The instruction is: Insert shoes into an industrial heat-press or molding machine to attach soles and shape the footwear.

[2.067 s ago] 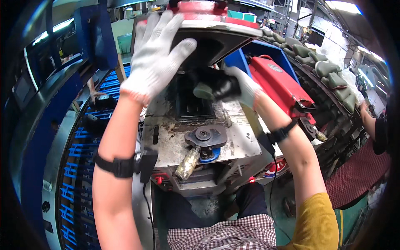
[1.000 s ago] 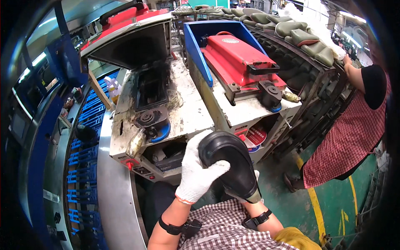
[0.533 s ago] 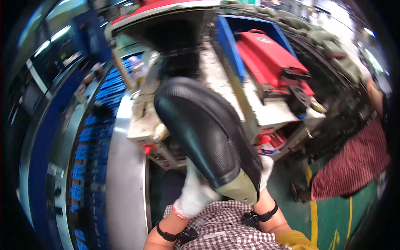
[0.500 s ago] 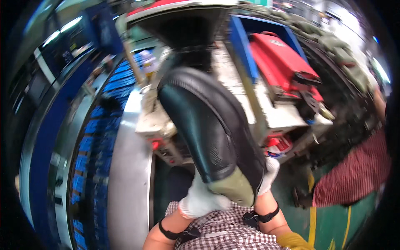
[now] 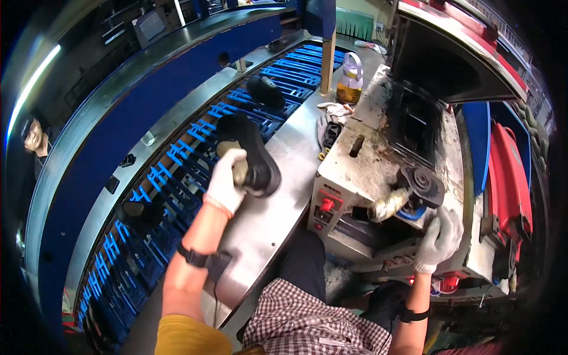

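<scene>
A white-gloved left hand, my left hand [image 5: 225, 183], grips a black shoe [image 5: 255, 157] by the pale last that sticks out of its opening. The shoe is held tilted over the metal ledge [image 5: 260, 216] beside a conveyor of blue slats [image 5: 192, 139]. My right hand [image 5: 441, 239], also gloved, is raised at the front right of a worn white machine [image 5: 367, 154], its fingers loosely bent and nothing visible in them. Closest to it is a dark round clamp [image 5: 423, 183] with a tape-wrapped handle [image 5: 389, 205].
Dark shoes, one here [image 5: 265, 92] and another nearer [image 5: 139, 213], sit on the conveyor. A bottle of amber liquid [image 5: 349, 86] and a crumpled glove [image 5: 336, 110] lie along the ledge. The machine's black lid [image 5: 447, 62] is raised. A person [image 5: 36, 139] is at far left.
My view has swung left. The black shoe, previously held in both hands before me, is now in my left hand over the ledge and conveyor. My right hand has come off it.
</scene>
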